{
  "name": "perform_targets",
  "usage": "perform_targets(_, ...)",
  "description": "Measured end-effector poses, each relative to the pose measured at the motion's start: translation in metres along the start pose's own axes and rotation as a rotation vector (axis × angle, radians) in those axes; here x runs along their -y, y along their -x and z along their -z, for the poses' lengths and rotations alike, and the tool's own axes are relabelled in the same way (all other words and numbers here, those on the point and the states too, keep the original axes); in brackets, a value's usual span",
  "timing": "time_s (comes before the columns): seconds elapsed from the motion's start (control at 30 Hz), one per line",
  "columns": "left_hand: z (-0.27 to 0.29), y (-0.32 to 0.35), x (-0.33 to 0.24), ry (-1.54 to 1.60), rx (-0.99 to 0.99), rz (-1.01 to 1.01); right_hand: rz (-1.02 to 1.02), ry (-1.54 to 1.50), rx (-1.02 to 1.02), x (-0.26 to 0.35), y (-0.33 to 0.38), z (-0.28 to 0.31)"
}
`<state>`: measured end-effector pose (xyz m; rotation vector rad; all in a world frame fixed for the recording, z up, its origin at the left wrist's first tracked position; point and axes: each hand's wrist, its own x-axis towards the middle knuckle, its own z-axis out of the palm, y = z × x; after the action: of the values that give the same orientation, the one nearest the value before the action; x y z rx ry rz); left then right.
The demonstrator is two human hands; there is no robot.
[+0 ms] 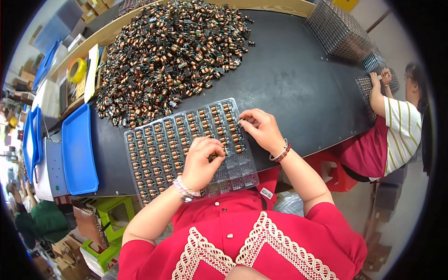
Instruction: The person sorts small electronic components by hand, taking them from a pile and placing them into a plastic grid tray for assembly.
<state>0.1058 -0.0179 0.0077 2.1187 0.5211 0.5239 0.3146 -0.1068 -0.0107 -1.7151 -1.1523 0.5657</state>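
A clear plastic tray (pixel 214 187) lies at the table's near edge, its pockets filled with rows of small copper-wound coils (pixel 161 149). The pockets at its near right hold no coils. My left hand (pixel 202 158) is over the middle of the tray, fingers curled in a pinch; what sits between the fingertips is hidden. At the tray's far right edge, my right hand (pixel 262 130) pinches a small dark-ended coil (pixel 241 120), mostly covered by the fingers. Beyond the tray rises a big heap of loose coils (pixel 172 56).
Blue trays (pixel 80 149) stand at the left, near a yellow tape roll (pixel 77 70). A stack of plastic trays (pixel 338 30) is at the far right of the black table (pixel 289 74). Another person (pixel 396 126) works at the right. A green stool (pixel 114 217) is below left.
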Motion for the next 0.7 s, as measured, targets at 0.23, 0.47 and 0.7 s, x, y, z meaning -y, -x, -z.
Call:
perform_targets(0.23, -0.025, 0.004, -0.001, -0.174, -0.086, -0.03, -0.093, -0.281, -0.024, -0.009, 0.004, 0.002)
perform_targets(0.47, -0.01, 0.001, -0.014, -0.51, 0.027, -0.262, -0.07, -0.324, -0.051, -0.017, 0.0, -0.001)
perform_targets(0.7, 0.035, -0.084, 0.044, -0.735, -0.298, -0.148, -0.021, 0.032, -0.131, -0.016, 0.003, -0.001)
